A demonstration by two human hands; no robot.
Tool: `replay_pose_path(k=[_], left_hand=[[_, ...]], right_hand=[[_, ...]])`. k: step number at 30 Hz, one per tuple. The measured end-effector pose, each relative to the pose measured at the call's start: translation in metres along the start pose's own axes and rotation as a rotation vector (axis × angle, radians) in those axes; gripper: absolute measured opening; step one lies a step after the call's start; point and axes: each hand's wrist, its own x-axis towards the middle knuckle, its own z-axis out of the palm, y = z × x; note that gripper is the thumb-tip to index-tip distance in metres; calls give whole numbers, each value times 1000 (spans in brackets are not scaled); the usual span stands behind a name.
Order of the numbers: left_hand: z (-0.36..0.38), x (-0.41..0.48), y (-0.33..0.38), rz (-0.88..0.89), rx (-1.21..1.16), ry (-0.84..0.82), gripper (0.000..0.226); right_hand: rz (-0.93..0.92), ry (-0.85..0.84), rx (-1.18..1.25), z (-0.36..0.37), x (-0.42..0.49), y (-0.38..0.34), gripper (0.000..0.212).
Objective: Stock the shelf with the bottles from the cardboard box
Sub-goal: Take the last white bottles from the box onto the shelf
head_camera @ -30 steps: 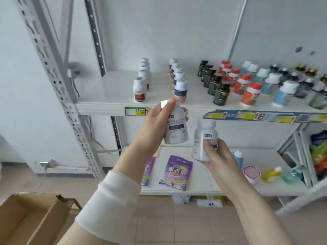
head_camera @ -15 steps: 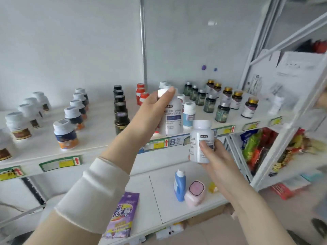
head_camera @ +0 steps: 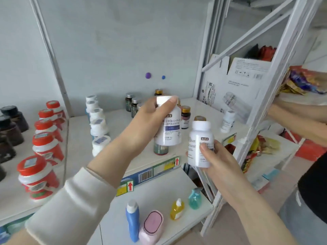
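Two white bottles are held at frame centre, before the shelf (head_camera: pixel 115 121). The upper bottle (head_camera: pixel 169 131) is gripped by the left hand (head_camera: pixel 148 121), with fingers wrapped over its cap. The lower bottle (head_camera: pixel 200 144) is clasped in the right hand (head_camera: pixel 217 161). Neither is placed yet. Rows of jars (head_camera: pixel 46 147) already line the shelf, so stocking seems well advanced. The cardboard box is out of view, the labels are blurred, and another person's arm (head_camera: pixel 299 119) is cut off at right.

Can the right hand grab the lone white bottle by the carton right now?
Probably not: the right hand grips a bottle, though the way to the lone bottle looks free.
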Motion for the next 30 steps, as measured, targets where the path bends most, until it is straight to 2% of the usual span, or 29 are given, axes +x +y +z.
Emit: replay_pose_path(k=[3,7,13,17,21,28,30], left_hand=[[44,46,-3,16,12,14,40],[96,100,-4,14,0,85,24],[142,166,-8,-8,141,138,36],[151,207,-20,-22,236,166,34],[146,252,-37,-70,354,147,37],[120,345,-81,-212,376,85,31],[112,369,-95,-237,426,82,21]], right_hand=[[-26,-14,-46,-50,40,-15,55],[-49,-64,-68,-115,89,-34,56],[-57,-140,-144,-178,158,-57,65],[-65,-167,-138,-197,206,-62,46],[-101,-202,-159,-201,258,-66,64],[-104,-278,-194,-187,355,-63,46],[-81,-291,-235,-185,382,-55,42]])
